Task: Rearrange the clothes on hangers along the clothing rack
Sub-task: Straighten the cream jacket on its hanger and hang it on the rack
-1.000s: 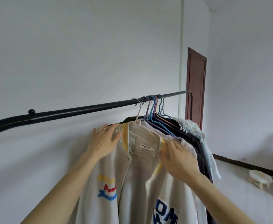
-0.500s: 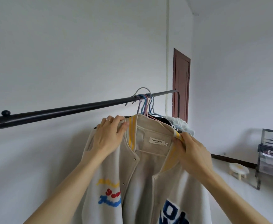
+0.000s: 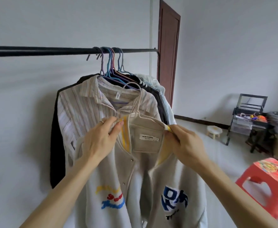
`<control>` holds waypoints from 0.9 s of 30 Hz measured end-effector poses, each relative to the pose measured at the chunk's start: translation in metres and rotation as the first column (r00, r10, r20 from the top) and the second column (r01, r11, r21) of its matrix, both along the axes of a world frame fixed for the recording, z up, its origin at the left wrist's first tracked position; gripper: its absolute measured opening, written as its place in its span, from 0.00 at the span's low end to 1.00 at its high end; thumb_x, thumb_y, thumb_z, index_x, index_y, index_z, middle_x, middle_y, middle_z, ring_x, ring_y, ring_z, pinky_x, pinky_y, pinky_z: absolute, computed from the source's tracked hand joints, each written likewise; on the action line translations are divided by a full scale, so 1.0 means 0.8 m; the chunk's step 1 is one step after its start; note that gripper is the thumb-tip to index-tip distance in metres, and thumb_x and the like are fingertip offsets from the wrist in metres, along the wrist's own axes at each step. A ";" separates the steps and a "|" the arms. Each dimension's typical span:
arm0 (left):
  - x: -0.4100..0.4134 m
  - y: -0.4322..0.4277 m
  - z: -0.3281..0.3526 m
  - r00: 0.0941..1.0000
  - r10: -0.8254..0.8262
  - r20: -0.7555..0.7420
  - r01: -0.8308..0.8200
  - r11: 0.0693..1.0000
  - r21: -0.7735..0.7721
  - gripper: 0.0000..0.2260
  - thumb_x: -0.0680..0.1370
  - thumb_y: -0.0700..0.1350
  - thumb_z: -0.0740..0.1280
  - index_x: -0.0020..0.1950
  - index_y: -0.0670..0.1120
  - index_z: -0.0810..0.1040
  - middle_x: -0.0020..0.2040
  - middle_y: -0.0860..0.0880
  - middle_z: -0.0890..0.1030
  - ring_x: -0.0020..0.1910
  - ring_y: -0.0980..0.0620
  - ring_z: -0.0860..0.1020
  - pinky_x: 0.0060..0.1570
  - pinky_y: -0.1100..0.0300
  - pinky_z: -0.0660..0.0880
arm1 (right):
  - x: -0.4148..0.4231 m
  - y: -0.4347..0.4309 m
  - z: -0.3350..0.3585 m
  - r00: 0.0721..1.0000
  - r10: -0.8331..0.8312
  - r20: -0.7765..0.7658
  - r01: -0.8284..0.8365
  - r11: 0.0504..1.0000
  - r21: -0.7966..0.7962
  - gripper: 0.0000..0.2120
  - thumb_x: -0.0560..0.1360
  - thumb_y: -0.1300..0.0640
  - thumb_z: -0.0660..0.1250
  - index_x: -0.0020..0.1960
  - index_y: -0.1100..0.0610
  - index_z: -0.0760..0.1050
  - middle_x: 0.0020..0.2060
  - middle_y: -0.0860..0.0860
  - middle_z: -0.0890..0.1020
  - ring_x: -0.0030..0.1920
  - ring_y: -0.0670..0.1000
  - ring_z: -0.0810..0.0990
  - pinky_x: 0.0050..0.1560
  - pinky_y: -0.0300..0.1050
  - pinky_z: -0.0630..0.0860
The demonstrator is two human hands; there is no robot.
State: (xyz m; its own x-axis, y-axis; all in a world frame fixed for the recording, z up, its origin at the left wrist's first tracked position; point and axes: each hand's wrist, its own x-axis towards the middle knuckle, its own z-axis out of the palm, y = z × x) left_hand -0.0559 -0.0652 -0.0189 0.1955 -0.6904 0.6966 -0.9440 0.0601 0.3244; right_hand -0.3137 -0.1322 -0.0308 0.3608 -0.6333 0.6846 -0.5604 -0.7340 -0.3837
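Note:
A cream varsity jacket [image 3: 140, 181] with yellow collar stripes and blue lettering hangs on a beige hanger [image 3: 135, 102], off the rail and well below it. My left hand [image 3: 100, 140] pinches its left collar, and my right hand [image 3: 184, 143] grips the right collar. The black rack rail [image 3: 52, 51] runs across the top. Several garments stay on coloured hangers [image 3: 112, 63] there: a striped shirt [image 3: 85, 104] in front, dark and pale clothes behind.
A brown door [image 3: 168, 51] stands behind the rail's right end. At the right are a red plastic stool [image 3: 270, 183], a dark shelf unit with clutter [image 3: 250, 117] and a small pale stool [image 3: 214, 131] on the floor. A white wall lies behind the rack.
I have lifted the jacket's hanger off the rail and brought the jacket down and toward me. The striped shirt behind it now shows. The view has swung right and down.

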 end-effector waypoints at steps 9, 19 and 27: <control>-0.055 -0.022 -0.017 0.984 -0.166 0.060 0.169 0.985 -0.038 0.15 0.80 0.61 0.52 0.48 0.53 0.70 0.36 0.54 0.74 0.33 0.49 0.77 0.26 0.53 0.74 | -0.018 -0.007 0.033 0.999 -0.034 0.011 0.034 0.996 -0.087 0.12 0.81 0.48 0.62 0.40 0.49 0.66 0.33 0.42 0.71 0.36 0.48 0.67 0.31 0.46 0.68; -0.086 -0.049 -0.070 0.962 -0.267 0.055 0.252 0.948 0.192 0.20 0.78 0.66 0.49 0.45 0.51 0.68 0.33 0.50 0.76 0.35 0.46 0.77 0.30 0.52 0.73 | -0.061 -0.023 -0.058 0.996 0.055 0.073 -0.059 0.997 0.057 0.06 0.81 0.52 0.63 0.50 0.51 0.78 0.40 0.46 0.79 0.38 0.46 0.76 0.36 0.44 0.74; -0.134 -0.063 -0.070 0.914 -0.398 -0.072 0.391 0.824 0.410 0.08 0.79 0.58 0.61 0.55 0.59 0.73 0.50 0.60 0.74 0.49 0.59 0.75 0.46 0.57 0.74 | -0.102 -0.026 -0.119 0.996 0.075 0.052 -0.083 0.979 0.184 0.04 0.80 0.54 0.64 0.47 0.51 0.76 0.36 0.39 0.75 0.37 0.43 0.75 0.35 0.37 0.69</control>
State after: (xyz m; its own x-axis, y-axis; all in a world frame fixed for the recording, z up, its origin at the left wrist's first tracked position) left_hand -0.1627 -0.1159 -0.0746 -0.1640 -0.9275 0.3359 -0.8735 0.2947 0.3874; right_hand -0.3956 -0.1533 -0.1260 0.3862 -0.7220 0.5741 -0.4827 -0.6885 -0.5413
